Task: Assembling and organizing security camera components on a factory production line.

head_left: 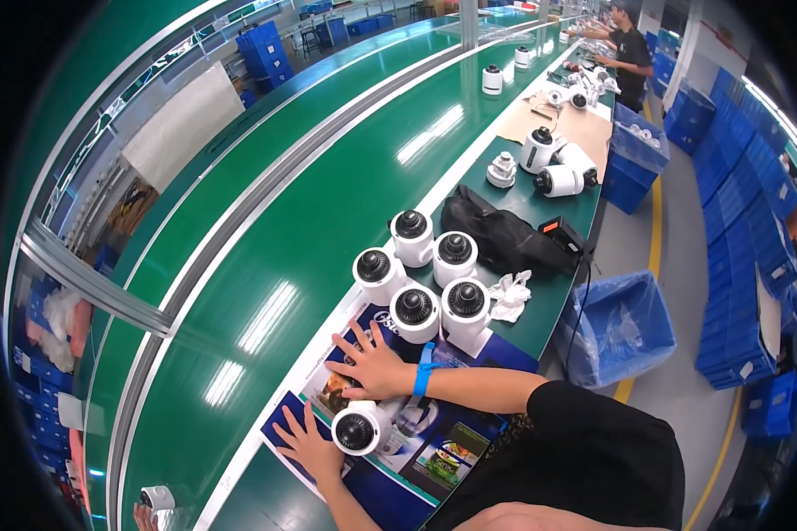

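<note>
A white rounded appliance unit with a black ribbed top [356, 431] sits upright between my hands. It stands on flat printed sheets or cartons [441, 456] in blue and white. My left hand [312, 449] is open beside the unit, fingers spread over the printed surface. My right hand [372, 361], a blue band [425, 370] at its wrist, lies open just beyond the unit with its fingers fanned out. Neither hand holds anything. Past my right hand stands a cluster of several similar white units [414, 305], with crumpled white paper [510, 296] next to it.
A green conveyor belt [328, 195] runs along the left. Farther up the table are a black cloth bag [496, 232] and more white units [560, 180]. A lined blue bin [615, 327] stands at the right. Another person's hand [143, 517] touches a unit at lower left; a co-worker [630, 62] stands far off.
</note>
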A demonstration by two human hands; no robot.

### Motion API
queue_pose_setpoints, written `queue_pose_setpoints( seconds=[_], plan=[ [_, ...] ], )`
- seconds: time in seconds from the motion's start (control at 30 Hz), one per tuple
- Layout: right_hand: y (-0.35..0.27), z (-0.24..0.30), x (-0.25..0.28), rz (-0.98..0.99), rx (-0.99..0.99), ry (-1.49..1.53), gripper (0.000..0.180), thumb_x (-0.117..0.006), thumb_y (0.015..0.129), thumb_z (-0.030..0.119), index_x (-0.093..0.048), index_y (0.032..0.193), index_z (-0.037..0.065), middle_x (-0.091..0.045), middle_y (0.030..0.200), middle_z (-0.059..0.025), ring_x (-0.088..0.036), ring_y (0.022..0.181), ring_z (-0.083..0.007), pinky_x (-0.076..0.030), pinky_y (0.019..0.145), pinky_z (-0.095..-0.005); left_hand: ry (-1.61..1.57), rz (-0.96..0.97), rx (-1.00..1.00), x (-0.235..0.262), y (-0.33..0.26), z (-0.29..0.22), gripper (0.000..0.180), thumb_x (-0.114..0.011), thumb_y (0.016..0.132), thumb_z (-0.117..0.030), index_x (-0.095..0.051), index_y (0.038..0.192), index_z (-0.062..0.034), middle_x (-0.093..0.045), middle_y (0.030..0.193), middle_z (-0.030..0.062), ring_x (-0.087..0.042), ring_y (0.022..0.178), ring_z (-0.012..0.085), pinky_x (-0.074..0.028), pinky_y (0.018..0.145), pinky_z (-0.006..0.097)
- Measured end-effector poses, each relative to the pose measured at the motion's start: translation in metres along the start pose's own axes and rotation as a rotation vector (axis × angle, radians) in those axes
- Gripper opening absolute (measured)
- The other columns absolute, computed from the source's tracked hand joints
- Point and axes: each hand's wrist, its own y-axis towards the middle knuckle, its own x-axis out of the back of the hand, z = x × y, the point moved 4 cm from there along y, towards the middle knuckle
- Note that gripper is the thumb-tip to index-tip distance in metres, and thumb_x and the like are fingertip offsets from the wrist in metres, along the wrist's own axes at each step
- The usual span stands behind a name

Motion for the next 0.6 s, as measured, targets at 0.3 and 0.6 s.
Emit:
queue_pose_setpoints(
  seconds=[0.3, 0.6],
  plan=[
    [-0.002, 0.0, 0.001, -0.004, -0.001, -0.009, 0.061, -0.053, 0.084, 0.059, -0.055, 0.132, 0.021, -0.026, 0.15, -0.0225, -0.013, 0.137, -0.0556, -0.017, 0.099, -0.0758, -0.007, -0.004, 0.004, -0.002, -0.001, -0.001, 0.083, -0.074, 0.069, -0.05, -0.042, 0.142, -0.0282, -0.018, 0.158, 0.0077, -0.008, 0.143, 0.044, -0.007, 0.106, 0.072],
    [0.006, 0.005, -0.005, 0.031, -0.003, 0.028, 0.063, -0.052, 0.084, 0.062, -0.054, 0.132, 0.023, -0.028, 0.15, -0.022, -0.016, 0.136, -0.0562, -0.015, 0.101, -0.0748, 0.026, -0.055, -0.021, -0.001, -0.003, 0.01, 0.078, -0.07, 0.071, -0.052, -0.044, 0.14, -0.0278, -0.018, 0.158, 0.0084, -0.011, 0.142, 0.0452, -0.011, 0.104, 0.072]
  ],
)
